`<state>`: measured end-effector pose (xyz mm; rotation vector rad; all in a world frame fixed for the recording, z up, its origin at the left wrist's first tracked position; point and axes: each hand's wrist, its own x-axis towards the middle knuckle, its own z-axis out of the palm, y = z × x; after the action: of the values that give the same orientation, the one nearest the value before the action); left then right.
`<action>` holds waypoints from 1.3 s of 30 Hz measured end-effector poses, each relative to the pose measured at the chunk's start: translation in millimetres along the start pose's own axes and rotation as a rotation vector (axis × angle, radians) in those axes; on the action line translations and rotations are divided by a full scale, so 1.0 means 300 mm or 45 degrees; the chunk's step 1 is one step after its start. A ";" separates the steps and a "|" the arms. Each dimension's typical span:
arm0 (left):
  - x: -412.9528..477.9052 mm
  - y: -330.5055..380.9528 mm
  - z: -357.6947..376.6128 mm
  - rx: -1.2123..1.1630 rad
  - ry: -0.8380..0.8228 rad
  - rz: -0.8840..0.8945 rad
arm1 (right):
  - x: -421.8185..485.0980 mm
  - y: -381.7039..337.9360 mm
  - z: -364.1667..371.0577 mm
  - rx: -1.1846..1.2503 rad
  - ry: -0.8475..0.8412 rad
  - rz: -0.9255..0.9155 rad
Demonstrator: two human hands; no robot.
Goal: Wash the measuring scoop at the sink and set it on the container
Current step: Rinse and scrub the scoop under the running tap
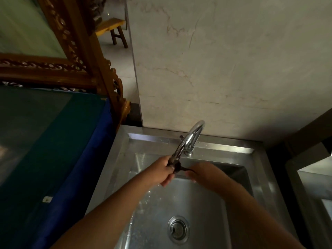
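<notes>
A small dark measuring scoop (178,167) is held right under the spout of the curved chrome faucet (188,141), over the steel sink (258,169). My right hand (203,174) grips the scoop's thin handle from the right. My left hand (164,172) is curled around the scoop's bowl and the spout's tip, with its fingers partly hiding the bowl. Water splashes down below my left hand onto the basin floor. No container is in view.
The drain (178,229) sits in the basin's near part. A blue-edged chest with a dark glass top (53,141) stands left of the sink. A carved wooden frame (75,56) rises behind it. A marble wall (224,60) backs the sink. Another steel unit (312,191) is at right.
</notes>
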<state>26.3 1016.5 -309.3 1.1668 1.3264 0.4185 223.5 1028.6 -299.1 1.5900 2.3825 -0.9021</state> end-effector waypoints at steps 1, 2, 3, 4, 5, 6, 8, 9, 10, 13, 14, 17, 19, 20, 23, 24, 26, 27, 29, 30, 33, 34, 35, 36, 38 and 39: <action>-0.001 0.008 -0.009 0.102 -0.043 0.031 | 0.005 0.009 -0.030 -0.118 -0.014 -0.022; -0.002 0.020 -0.021 0.165 -0.079 0.044 | 0.008 0.010 -0.056 -0.233 -0.015 -0.034; -0.006 0.031 -0.033 0.163 -0.107 0.039 | 0.013 0.008 -0.072 -0.320 -0.006 -0.046; -0.009 0.041 -0.040 0.099 -0.121 0.042 | 0.015 0.005 -0.078 -0.349 0.016 -0.057; -0.012 0.047 -0.041 -0.019 -0.099 0.064 | 0.015 0.002 -0.074 -0.322 0.048 -0.074; -0.019 0.050 -0.036 -0.179 -0.027 0.091 | 0.010 -0.004 -0.060 -0.249 0.078 -0.091; -0.033 0.049 -0.006 -0.578 0.164 0.135 | -0.004 -0.025 -0.012 0.025 0.156 -0.091; -0.037 0.040 0.016 -0.805 0.223 0.163 | -0.011 -0.042 0.018 0.203 0.197 -0.074; -0.036 0.031 0.038 -1.020 0.255 0.189 | -0.012 -0.063 0.049 0.379 0.237 -0.050; -0.022 0.010 0.105 -1.392 0.350 0.174 | -0.014 -0.137 0.146 0.891 0.303 0.041; -0.012 0.008 0.126 -1.426 0.398 0.158 | -0.013 -0.158 0.174 1.055 0.305 0.048; 0.001 0.002 0.164 -1.293 0.486 0.111 | -0.019 -0.182 0.230 1.348 0.323 0.033; -0.002 -0.016 0.149 -1.079 0.407 0.101 | -0.029 -0.159 0.236 1.359 0.315 0.012; -0.002 -0.026 0.128 -0.882 0.375 0.092 | -0.033 -0.135 0.233 1.284 0.303 0.000; 0.002 -0.041 0.054 -0.247 0.320 0.110 | -0.030 -0.059 0.195 0.889 0.176 0.014; 0.000 -0.037 0.034 -0.123 0.295 0.148 | -0.027 -0.036 0.174 0.796 0.122 0.028; -0.011 -0.029 0.012 0.065 0.257 0.210 | -0.017 -0.004 0.131 0.638 0.027 0.042; -0.015 -0.030 0.006 0.176 0.246 0.236 | -0.016 0.003 0.109 0.544 -0.017 0.030; -0.026 -0.028 -0.002 0.478 0.231 0.273 | -0.017 0.001 0.068 0.341 -0.097 0.003; -0.028 -0.025 -0.004 0.613 0.211 0.289 | -0.019 -0.003 0.048 0.242 -0.131 -0.005; -0.028 -0.010 -0.010 0.911 0.229 0.358 | -0.023 -0.022 -0.005 0.050 -0.141 -0.023; -0.024 -0.005 -0.012 0.960 0.294 0.376 | -0.027 -0.024 -0.014 0.067 -0.108 -0.024; -0.021 -0.004 -0.009 0.934 0.359 0.388 | -0.031 -0.023 -0.012 0.137 -0.067 -0.018; -0.019 -0.004 0.001 0.821 0.420 0.391 | -0.036 -0.022 -0.001 0.243 -0.026 -0.008; -0.020 -0.012 0.034 0.306 0.493 0.347 | -0.047 -0.030 0.047 0.514 0.028 0.000; -0.020 -0.020 0.051 -0.099 0.480 0.316 | -0.050 -0.041 0.082 0.651 0.057 -0.009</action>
<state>36.2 1002.7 -313.8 1.2309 1.4741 0.8981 213.9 1000.0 -307.8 1.7697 2.3039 -1.5911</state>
